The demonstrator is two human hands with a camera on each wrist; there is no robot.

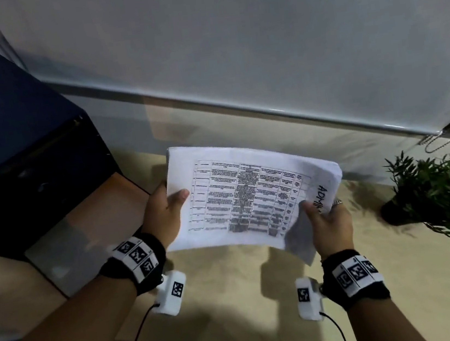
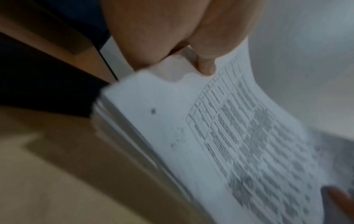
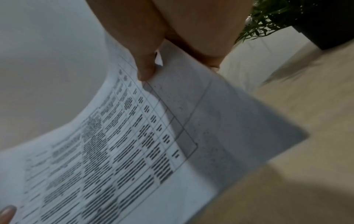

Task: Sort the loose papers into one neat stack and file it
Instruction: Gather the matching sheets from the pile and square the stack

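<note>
Handwritten "ADMIN", partly covered, on the paper stack's [image 1: 250, 195] right margin.

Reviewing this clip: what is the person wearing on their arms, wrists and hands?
Both forearms are bare, with no sleeves. The left wrist band and the right wrist band are black, each wrapped by a white strip printed with black square marker codes. Under each wrist hangs a white camera box bearing one marker, with a black cable trailing from it. A ring shows on a right-hand finger.

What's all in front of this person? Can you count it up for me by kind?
Hands: 2, left hand and right hand, both holding the papers
Stacks of papers: 1
Potted plants: 1
Dark cabinets: 1
Wooden desks: 1
Total: 6
</note>
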